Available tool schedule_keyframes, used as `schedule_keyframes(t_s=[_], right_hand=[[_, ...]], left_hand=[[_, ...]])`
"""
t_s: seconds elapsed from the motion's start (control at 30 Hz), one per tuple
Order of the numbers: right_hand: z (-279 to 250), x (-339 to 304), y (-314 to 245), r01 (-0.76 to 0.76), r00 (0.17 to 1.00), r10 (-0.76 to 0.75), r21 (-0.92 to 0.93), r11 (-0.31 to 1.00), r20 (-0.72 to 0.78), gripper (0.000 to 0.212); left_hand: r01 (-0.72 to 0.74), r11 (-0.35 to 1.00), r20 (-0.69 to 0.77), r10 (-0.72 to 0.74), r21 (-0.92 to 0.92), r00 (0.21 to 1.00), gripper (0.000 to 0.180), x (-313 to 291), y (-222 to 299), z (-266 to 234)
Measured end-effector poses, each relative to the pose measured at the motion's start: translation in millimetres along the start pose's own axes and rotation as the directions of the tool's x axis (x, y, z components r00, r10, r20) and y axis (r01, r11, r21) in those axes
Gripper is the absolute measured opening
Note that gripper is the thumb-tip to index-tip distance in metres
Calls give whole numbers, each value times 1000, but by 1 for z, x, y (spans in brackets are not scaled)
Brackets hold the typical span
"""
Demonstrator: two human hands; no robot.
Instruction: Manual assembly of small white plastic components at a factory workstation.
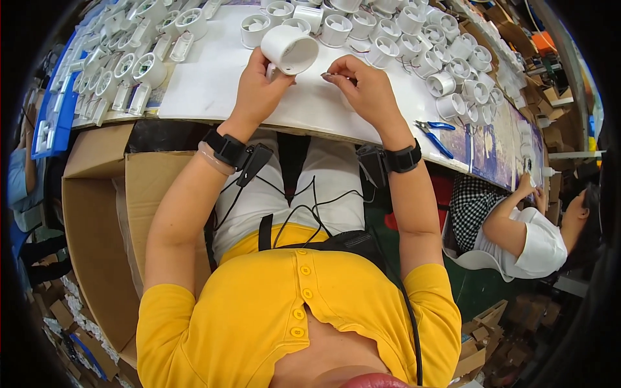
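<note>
My left hand (260,87) is closed around a white round plastic housing (279,49), raised over the near part of the table. The housing is tilted, and its open end faces to the right and toward me. To the right of it, my right hand (366,85) has its thumb and fingers pinched together, apart from the housing. Whatever small thing may be between those fingertips is too small to make out. Beneath both hands lies the white work surface (207,84).
Many white cylindrical housings with blades inside (388,48) crowd the back and right. More housings with small boards (149,68) stand left. Blue-handled cutters (435,137) lie at the front edge. A cardboard box (97,239) stands lower left; a co-worker (527,239) sits at right.
</note>
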State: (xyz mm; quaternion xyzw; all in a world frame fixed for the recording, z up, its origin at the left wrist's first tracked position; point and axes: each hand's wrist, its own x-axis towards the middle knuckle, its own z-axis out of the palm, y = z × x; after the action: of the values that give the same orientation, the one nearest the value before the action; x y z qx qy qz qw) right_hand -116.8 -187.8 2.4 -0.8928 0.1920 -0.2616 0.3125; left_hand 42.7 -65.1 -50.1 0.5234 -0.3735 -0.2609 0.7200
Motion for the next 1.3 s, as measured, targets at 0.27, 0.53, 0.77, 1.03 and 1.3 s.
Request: schedule_keyframes(t_s=[0.27,0.53,0.77,1.03,1.3], right_hand=[[5,-7,-11,126,991,-126,-26,992,-34,8],[15,-1,-14,335,890,-393,-253,908,-231,11],[22,13,-19,318,929,-349,-215,923,-126,11],[30,12,-15,356,910,-379,-154,922,-168,11],[29,10,-16,347,914,-368,-137,928,-169,15]], left_hand=[[-19,979,106,-2,201,994,49,13,-3,-6],[23,967,169,-67,254,983,50,13,5,-1],[-63,970,209,13,233,978,50,12,12,1],[21,984,239,-64,176,969,58,10,10,-2],[-40,977,209,-5,210,978,54,9,10,-1]])
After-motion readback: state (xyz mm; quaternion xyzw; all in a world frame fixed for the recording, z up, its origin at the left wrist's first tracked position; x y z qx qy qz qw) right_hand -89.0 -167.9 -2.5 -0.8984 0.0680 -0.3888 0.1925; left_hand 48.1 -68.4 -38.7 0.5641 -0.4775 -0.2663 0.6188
